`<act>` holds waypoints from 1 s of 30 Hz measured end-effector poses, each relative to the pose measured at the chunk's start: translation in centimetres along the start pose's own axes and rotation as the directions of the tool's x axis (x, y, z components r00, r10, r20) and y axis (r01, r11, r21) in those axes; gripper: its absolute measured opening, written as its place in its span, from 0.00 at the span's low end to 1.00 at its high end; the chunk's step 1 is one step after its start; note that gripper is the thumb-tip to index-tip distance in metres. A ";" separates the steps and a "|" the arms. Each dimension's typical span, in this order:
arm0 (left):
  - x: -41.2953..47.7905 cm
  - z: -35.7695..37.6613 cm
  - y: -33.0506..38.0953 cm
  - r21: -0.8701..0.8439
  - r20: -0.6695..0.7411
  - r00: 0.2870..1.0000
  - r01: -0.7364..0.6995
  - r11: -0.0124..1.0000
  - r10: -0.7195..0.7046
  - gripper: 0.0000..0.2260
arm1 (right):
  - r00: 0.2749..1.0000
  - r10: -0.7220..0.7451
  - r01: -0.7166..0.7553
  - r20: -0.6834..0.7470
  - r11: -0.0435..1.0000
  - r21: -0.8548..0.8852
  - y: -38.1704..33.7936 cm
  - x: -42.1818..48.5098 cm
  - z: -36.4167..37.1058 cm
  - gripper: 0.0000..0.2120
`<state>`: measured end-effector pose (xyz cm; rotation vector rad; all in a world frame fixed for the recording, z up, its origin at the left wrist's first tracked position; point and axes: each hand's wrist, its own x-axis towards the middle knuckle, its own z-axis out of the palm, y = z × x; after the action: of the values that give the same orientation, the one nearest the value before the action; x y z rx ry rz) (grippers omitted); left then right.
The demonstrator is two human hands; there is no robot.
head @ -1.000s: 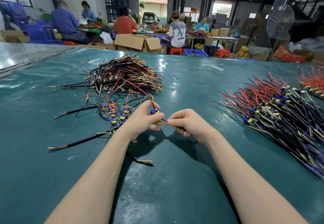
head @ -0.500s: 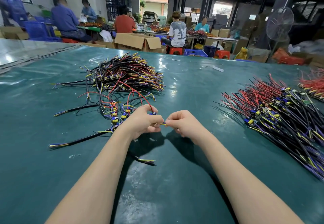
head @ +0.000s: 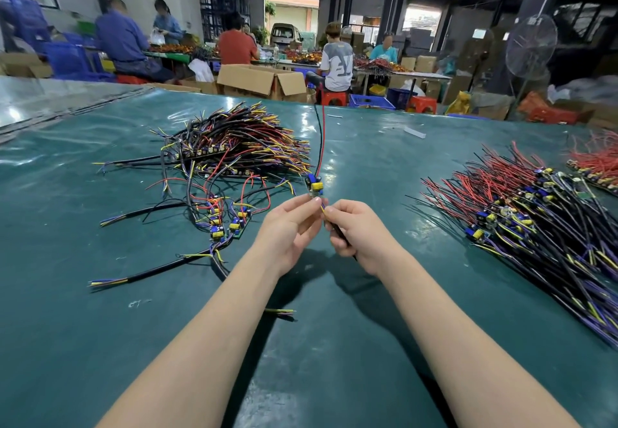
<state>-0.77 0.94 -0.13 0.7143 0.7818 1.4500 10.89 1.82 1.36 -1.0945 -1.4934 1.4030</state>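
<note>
My left hand (head: pixel 288 227) pinches the lower end of a small circuit board (head: pixel 314 186) with blue and yellow parts, held upright above the green table (head: pixel 334 344). A red and a black wire (head: pixel 321 139) stand straight up from the board. My right hand (head: pixel 356 232) pinches the yellow and purple wires just below the board and grips a black cable (head: pixel 341 235) that runs down through its palm. The two hands touch at the fingertips.
A tangled heap of wired boards (head: pixel 230 146) lies at the left, with loose black cables (head: pixel 150 272) nearer me. A sorted pile of finished pieces (head: pixel 541 223) spreads on the right. A short wire scrap (head: pixel 281 311) lies under my left forearm. People work at far tables.
Both hands rose off the table and turned the board upright, so its red and black wires now point up. The camera tilted slightly higher.
</note>
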 end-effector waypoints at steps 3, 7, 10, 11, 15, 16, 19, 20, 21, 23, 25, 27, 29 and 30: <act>-0.1 -0.2 -0.2 0.221 -0.008 1.000 0.016 0.975 -0.015 0.06 | 1.000 0.024 -0.024 0.019 0.999 0.032 0.0 -0.1 0.1 0.13; -0.2 -0.2 0.1 0.346 -0.008 1.000 0.005 0.938 -0.002 0.10 | 0.999 0.038 -0.038 0.011 0.999 -0.002 0.1 -0.3 0.4 0.14; -0.4 0.1 0.2 0.415 -0.031 0.999 -0.012 0.910 0.027 0.10 | 0.999 0.034 -0.034 0.010 0.999 0.006 0.0 -0.4 0.5 0.14; -0.4 0.1 0.3 0.390 -0.045 0.999 -0.006 0.921 0.026 0.11 | 0.999 0.028 -0.029 0.016 0.999 0.026 0.0 -0.4 0.6 0.14; -0.3 0.2 0.6 0.274 -0.124 0.992 0.021 0.962 0.013 0.17 | 0.997 0.021 -0.033 0.074 0.987 0.158 -0.4 -0.5 0.7 0.12; -0.3 0.2 0.6 0.261 -0.145 0.989 0.031 0.965 0.007 0.16 | 0.996 0.020 -0.034 0.084 0.984 0.173 -0.4 -0.5 0.7 0.12; -0.2 0.3 0.7 0.196 -0.193 0.981 0.055 0.979 -0.017 0.11 | 0.996 0.035 -0.049 0.084 0.983 0.175 -0.5 -0.6 0.8 0.12; -0.2 0.4 0.8 0.173 -0.199 0.980 0.047 0.984 -0.012 0.09 | 0.996 0.045 -0.060 0.083 0.982 0.178 -0.6 -0.6 0.8 0.12; -0.3 0.6 0.8 0.152 -0.204 0.979 0.022 0.988 0.010 0.08 | 0.995 0.057 -0.071 0.084 0.980 0.183 -0.8 -0.6 0.8 0.11; -0.3 0.9 0.9 0.144 -0.229 0.968 -0.072 0.987 0.104 0.08 | 0.993 0.077 -0.093 0.087 0.975 0.201 -1.2 -0.5 0.9 0.11; -0.4 1.2 0.7 0.176 -0.285 0.937 -0.155 0.972 0.201 0.07 | 0.991 0.103 -0.119 0.081 0.966 0.228 -1.5 -0.5 1.2 0.11; -0.4 1.3 0.5 0.214 -0.332 0.905 -0.201 0.956 0.264 0.08 | 0.983 0.160 -0.181 0.092 0.936 0.303 -1.6 -0.3 1.5 0.11; -0.3 1.2 0.3 0.237 -0.345 0.892 -0.220 0.946 0.293 0.08 | 0.953 0.262 -0.304 0.155 0.848 0.434 -1.5 -0.3 1.6 0.12; -0.3 1.2 0.2 0.241 -0.348 0.889 -0.223 0.944 0.299 0.07 | 0.927 0.310 -0.376 0.213 0.781 0.498 -1.5 -0.3 1.5 0.13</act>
<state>0.07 0.71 0.76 0.7149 1.1765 1.8078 9.43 1.02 2.77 -0.9591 -0.8969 2.0198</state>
